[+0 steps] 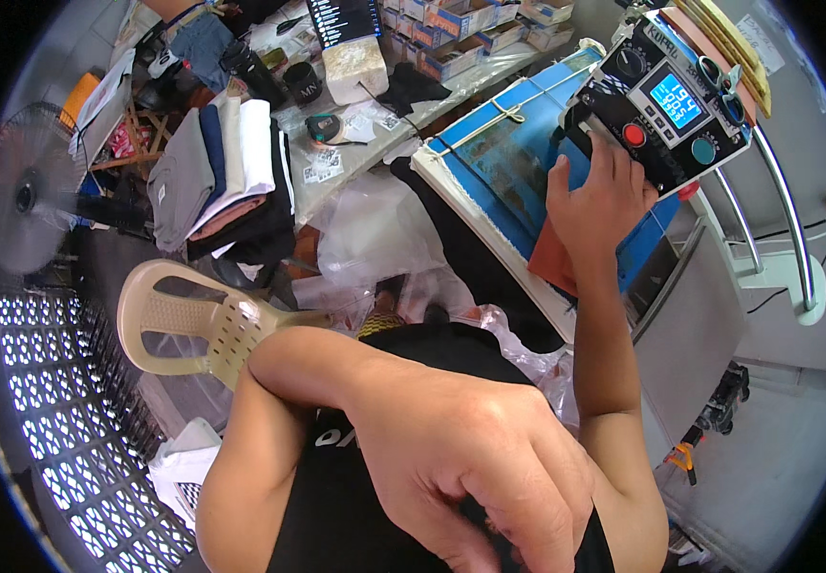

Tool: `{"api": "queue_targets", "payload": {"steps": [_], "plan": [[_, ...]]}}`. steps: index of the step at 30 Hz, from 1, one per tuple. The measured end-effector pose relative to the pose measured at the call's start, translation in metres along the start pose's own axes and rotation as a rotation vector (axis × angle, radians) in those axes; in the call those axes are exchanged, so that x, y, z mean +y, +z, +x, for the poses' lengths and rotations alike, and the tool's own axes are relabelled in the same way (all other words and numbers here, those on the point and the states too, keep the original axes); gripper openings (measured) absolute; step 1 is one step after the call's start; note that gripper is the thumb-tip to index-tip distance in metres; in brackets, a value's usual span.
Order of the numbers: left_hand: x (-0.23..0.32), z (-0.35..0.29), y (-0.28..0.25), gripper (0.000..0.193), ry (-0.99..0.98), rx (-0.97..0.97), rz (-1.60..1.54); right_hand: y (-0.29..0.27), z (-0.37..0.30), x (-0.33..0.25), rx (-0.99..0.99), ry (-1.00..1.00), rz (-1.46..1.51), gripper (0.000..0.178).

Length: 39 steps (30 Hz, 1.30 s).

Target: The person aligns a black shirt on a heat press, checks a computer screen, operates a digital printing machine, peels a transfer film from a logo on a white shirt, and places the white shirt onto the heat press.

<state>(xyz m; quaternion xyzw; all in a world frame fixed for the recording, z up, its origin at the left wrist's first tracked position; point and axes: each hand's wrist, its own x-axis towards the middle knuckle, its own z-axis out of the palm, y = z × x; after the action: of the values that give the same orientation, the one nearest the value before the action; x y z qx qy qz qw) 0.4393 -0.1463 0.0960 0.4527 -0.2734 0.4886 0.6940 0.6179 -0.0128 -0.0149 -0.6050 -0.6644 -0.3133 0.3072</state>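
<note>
Cloth stack (183, 177), folded, grey, navy and white, is lying flat, likely avoiding creases. We're watching the left hand (484, 449) hanging curled, contents hidden; the right hand (604, 196) is resting at the black bar handle (577, 131) of the blue-and-black heat press (632, 105), far right, perhaps for leverage, its closure unclear.

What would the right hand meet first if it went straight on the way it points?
Probably the black handle by the right hand, then the control box beyond; contact and depth are unclear.

Smooth control panel (666, 113), shiny metal tube (784, 215), plastic chair (201, 329).
</note>
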Motion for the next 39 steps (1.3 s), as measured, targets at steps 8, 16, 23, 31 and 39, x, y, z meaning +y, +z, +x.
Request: {"api": "queue_targets", "payload": {"steps": [8,16,23,31,39], "plan": [[0.029,0.033,-0.014,0.016,-0.093,-0.434,0.283,0.001,-0.004,0.000,0.002,-0.008,0.000,0.050],[-0.001,0.009,-0.001,0.018,0.161,-0.024,0.071,0.007,-0.004,-0.001,0.025,0.016,0.017,0.047],[0.012,0.015,-0.029,0.014,0.003,-0.028,0.180,0.010,-0.002,-0.004,-0.007,0.036,-0.053,0.047],[0.065,-0.057,-0.318,0.029,-0.551,0.403,1.842,0.009,0.002,-0.014,-0.040,0.062,-0.098,0.040],[0.161,-0.128,-0.549,0.062,-1.231,0.698,2.458,0.025,0.000,-0.012,0.020,0.084,-0.268,0.030]]}}
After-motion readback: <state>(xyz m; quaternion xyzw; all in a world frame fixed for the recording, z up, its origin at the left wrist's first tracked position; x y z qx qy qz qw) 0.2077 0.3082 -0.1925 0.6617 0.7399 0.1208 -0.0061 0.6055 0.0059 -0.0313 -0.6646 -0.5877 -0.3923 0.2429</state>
